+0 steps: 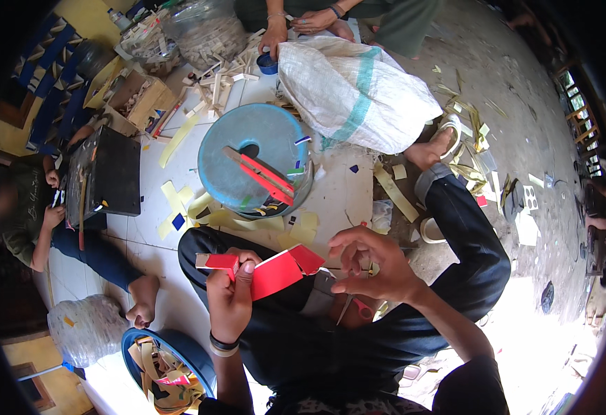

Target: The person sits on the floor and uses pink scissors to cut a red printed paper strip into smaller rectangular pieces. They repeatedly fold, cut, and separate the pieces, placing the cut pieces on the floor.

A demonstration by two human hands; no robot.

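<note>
My left hand point(229, 299) is closed around a small block point(210, 261) with red covering on it. A wide red strip point(272, 278) runs from the same grip toward the right, and its far end is folded and shows a white edge. Just beyond that end my right hand point(380, 265) hangs with thumb and fingers apart, holding nothing I can see. Below it, scissors with red handles point(364, 310) lie at my lap, partly hidden. In front of my knees a round blue upturned tub point(214, 149) bears a long red-sided piece point(275, 185) and small coloured scraps.
A white woven sack point(344, 90) lies beyond the tub, beside another person's hands point(275, 33) at a blue roll point(267, 64). Left, a person sits by a black box point(113, 173). A blue bucket point(204, 360) of strips stands lower left. Wooden pieces point(214, 88) and yellowish scraps litter the floor.
</note>
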